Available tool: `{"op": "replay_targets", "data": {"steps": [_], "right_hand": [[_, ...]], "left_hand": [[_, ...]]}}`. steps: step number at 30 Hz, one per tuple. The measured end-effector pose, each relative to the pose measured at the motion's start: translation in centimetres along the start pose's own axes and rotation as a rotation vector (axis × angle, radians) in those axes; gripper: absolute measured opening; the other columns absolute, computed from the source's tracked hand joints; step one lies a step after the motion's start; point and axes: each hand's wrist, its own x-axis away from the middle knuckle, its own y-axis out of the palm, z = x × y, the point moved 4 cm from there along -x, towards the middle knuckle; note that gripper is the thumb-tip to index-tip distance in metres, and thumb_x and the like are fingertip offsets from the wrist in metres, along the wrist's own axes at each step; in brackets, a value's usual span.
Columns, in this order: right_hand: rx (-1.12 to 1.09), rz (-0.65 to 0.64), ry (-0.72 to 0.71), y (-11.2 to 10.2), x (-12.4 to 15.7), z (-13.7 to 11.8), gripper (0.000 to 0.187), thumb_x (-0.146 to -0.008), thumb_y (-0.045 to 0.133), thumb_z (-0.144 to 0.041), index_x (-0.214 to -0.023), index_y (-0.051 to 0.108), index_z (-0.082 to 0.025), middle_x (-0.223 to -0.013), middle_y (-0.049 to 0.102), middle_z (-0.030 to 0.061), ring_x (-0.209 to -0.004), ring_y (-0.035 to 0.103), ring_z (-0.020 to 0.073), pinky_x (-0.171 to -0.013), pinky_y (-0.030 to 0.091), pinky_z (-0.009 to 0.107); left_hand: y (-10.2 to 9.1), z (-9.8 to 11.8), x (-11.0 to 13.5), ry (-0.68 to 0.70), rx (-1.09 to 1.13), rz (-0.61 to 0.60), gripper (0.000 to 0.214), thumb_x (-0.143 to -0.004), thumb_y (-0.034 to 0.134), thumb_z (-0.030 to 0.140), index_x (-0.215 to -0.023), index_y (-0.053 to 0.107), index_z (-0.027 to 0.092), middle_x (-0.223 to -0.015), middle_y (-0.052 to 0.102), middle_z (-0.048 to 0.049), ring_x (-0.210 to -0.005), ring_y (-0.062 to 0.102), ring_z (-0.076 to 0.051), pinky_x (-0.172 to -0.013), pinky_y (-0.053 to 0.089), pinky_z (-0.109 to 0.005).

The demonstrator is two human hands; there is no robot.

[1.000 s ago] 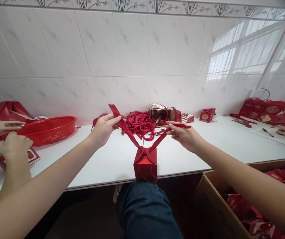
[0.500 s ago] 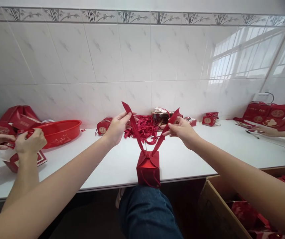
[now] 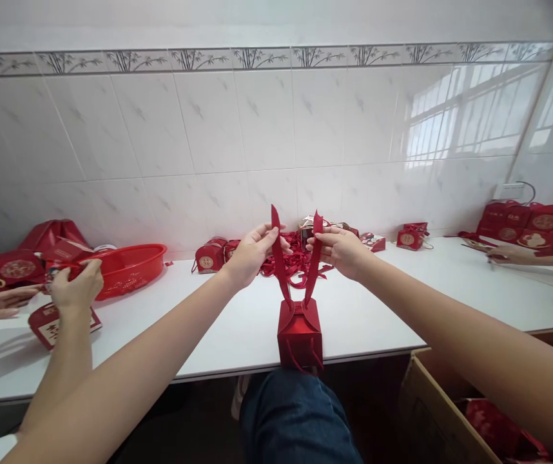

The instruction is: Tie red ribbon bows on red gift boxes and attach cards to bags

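Note:
A small red gift box [image 3: 300,332] with thin cord handles stands at the table's front edge, just above my knee. Red ribbon [image 3: 283,270] comes up from its top in two strands that spread into a V. My left hand [image 3: 257,251] pinches the left strand below its tip. The right strand is pinched between thumb and fingers of my right hand [image 3: 337,248]. Both hands are above the box, a short gap apart. Behind them lies a heap of loose red ribbons [image 3: 298,274], partly hidden by my hands.
Red boxes [image 3: 210,256] stand along the tiled wall. A red plastic basket [image 3: 134,274] is at left, beside a co-worker's hands [image 3: 78,287] handling red packaging. Another person's hand [image 3: 523,254] rests at far right. An open cardboard carton [image 3: 443,406] sits below the table at right.
My hands have drawn closer together, bringing the two ribbon strands nearer each other and more upright. The view has shifted slightly. At left, the co-worker's hands have moved apart.

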Motion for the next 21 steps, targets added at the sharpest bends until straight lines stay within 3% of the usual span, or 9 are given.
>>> {"op": "replay_targets", "data": {"steps": [5,9,12,16,21], "right_hand": [[0.115,-0.053,0.036,1.0,0.7,-0.1,0.010,-0.071,0.054,-0.008,-0.073,0.058,-0.017,-0.055,0.060,0.0007,-0.045,0.054,0.0110,-0.047,0.045,0.024],[0.242,-0.245,-0.132,1.9,2.0,-0.3,0.010,-0.072,0.054,-0.015,-0.074,0.064,-0.016,-0.057,0.060,-0.0003,-0.043,0.048,0.0078,-0.044,0.037,0.021],[0.296,-0.344,-0.254,2.1,3.0,-0.1,0.014,-0.076,0.057,-0.027,-0.072,0.064,-0.016,-0.059,0.062,0.0007,-0.050,0.051,0.0093,-0.044,0.035,0.021],[0.425,-0.324,-0.365,1.3,3.2,0.5,0.025,-0.080,0.059,-0.042,-0.081,0.065,-0.018,-0.061,0.062,-0.0010,-0.047,0.048,0.0080,-0.046,0.035,0.022],[0.695,-0.408,-0.626,0.3,3.6,0.7,0.019,-0.086,0.052,-0.033,-0.090,0.067,-0.023,-0.082,0.068,0.0019,-0.076,0.061,0.0151,-0.071,0.047,0.029]], "left_hand": [[1.1,-0.2,-0.3,-0.037,-0.041,-0.127,0.059,-0.084,0.060,0.029,-0.134,0.031,0.015,-0.069,0.064,-0.0004,-0.063,0.063,-0.016,-0.064,0.050,-0.031],[1.8,-0.7,-0.1,-0.099,-0.134,-0.205,0.067,-0.084,0.061,0.026,-0.139,0.024,0.016,-0.068,0.066,-0.0010,-0.060,0.063,-0.015,-0.064,0.049,-0.031],[2.1,-1.1,0.1,-0.100,-0.142,-0.235,0.069,-0.082,0.063,0.025,-0.139,0.026,0.018,-0.070,0.068,-0.0021,-0.064,0.065,-0.016,-0.066,0.049,-0.032],[2.2,-1.7,0.4,-0.110,-0.147,-0.247,0.060,-0.079,0.064,0.020,-0.132,0.037,0.017,-0.071,0.067,-0.0023,-0.064,0.064,-0.017,-0.066,0.048,-0.032],[1.3,-2.9,0.7,-0.210,-0.068,-0.191,0.041,-0.072,0.062,0.010,-0.112,0.051,0.013,-0.066,0.061,0.0002,-0.061,0.061,-0.014,-0.065,0.046,-0.030]]}}
